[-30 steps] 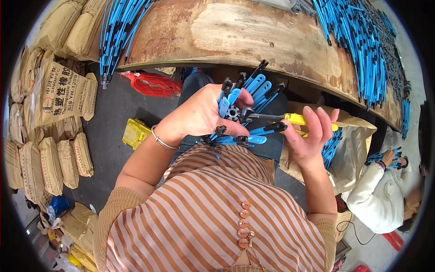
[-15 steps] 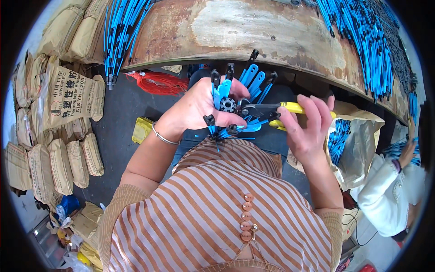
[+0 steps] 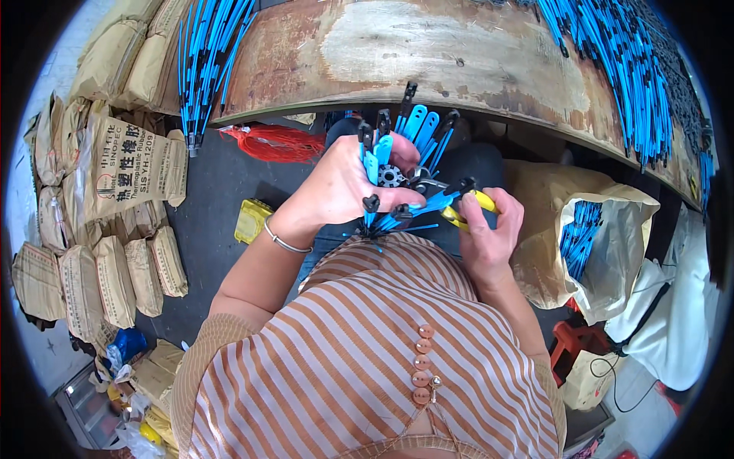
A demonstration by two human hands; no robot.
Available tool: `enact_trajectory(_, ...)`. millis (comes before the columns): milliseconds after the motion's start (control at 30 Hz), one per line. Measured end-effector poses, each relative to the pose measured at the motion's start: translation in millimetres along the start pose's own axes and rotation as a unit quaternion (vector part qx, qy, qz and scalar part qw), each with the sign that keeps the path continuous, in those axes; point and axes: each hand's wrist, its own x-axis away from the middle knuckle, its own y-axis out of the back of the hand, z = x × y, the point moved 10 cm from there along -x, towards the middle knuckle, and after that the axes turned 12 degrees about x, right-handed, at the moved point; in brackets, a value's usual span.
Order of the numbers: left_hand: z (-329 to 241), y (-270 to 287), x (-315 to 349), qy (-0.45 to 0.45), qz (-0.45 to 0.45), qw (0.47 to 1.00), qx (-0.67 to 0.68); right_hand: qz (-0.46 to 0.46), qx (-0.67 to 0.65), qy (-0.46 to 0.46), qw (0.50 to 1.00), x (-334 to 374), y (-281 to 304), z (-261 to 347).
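Head view shows the person's left hand (image 3: pixel 345 183) closed around a fan of blue plastic strips with black tips (image 3: pixel 405 141), joined at a small grey gear-like hub (image 3: pixel 391 177). The cluster is held in the air in front of the striped shirt, just below the edge of the worn wooden workbench (image 3: pixel 459 53). The right hand (image 3: pixel 489 233) grips yellow-handled cutters (image 3: pixel 468 210), whose nose lies against the cluster near the hub.

The step in hand looks like trimming the strips off their moulded hub. The next cut would call for the cutter nose set squarely on one strip's root while the left hand holds the fan steady.

Compared with half a second ago, the cluster sits a little lower and closer to the body, and the right hand has curled in tighter over the cutters.

More blue strips (image 3: pixel 612 69) lie along the bench top, and a paper sack (image 3: pixel 581 229) at the right holds others.
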Motion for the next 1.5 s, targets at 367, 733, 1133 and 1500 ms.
enact_trajectory(367,2.0,-17.4,5.2,0.062,0.09,0.994,0.029,0.262,-0.07,0.099,0.957,-38.7,32.2,-2.3)
enact_trajectory(733,0.7,-20.0,5.0,0.01,0.16,0.987,-0.006,0.673,-0.555,-0.197,0.448,70.3,-58.8,19.2)
enact_trajectory(1133,10.9,-0.5,-5.2,0.078,0.115,0.988,0.065,0.537,-0.324,-0.047,0.777,-13.7,-38.9,5.6)
enact_trajectory(1500,23.1,-21.6,7.1,0.125,0.224,0.964,0.065,0.596,-0.651,-0.086,0.463,67.4,-78.5,30.3)
